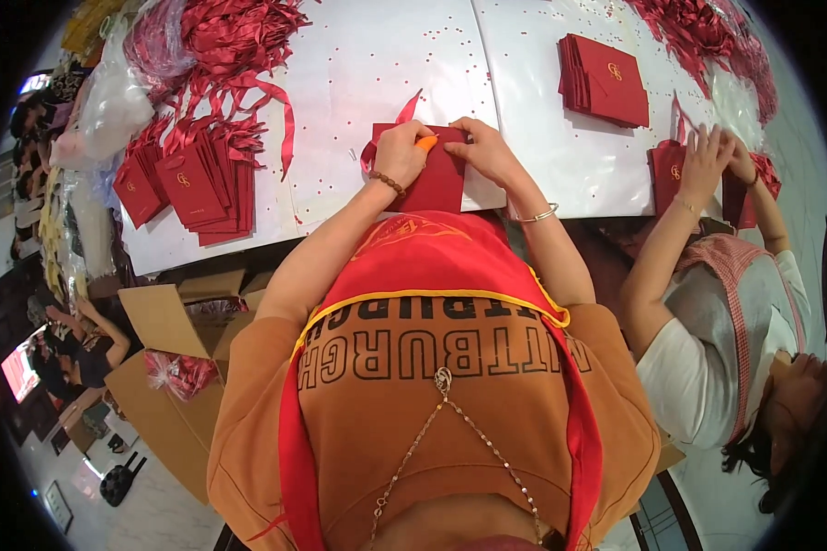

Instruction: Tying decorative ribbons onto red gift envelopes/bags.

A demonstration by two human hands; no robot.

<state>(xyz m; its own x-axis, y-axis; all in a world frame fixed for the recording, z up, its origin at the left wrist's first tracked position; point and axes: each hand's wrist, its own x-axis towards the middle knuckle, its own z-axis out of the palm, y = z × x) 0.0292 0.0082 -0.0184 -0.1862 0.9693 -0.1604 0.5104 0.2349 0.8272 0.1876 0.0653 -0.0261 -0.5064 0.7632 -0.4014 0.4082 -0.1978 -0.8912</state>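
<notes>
A dark red paper bag [432,188] lies flat at the table's near edge, right in front of me. My left hand [402,152] is closed around a small orange object [426,142], perhaps a tool handle, over the bag's upper part. What its tip does is hidden. At the bag's upper right corner, my right hand [483,151] pinches the edge between thumb and fingers. A red ribbon [410,107] sticks up from behind the bag's top, and another bit of ribbon shows by my left wrist.
Stacked red bags with ribbons [198,188] lie at the left, below a large ribbon heap [239,41]. Another bag stack [606,81] sits far right. Beside me on the right, a co-worker's hands [705,165] handle a red bag. An open cardboard box [170,321] stands lower left.
</notes>
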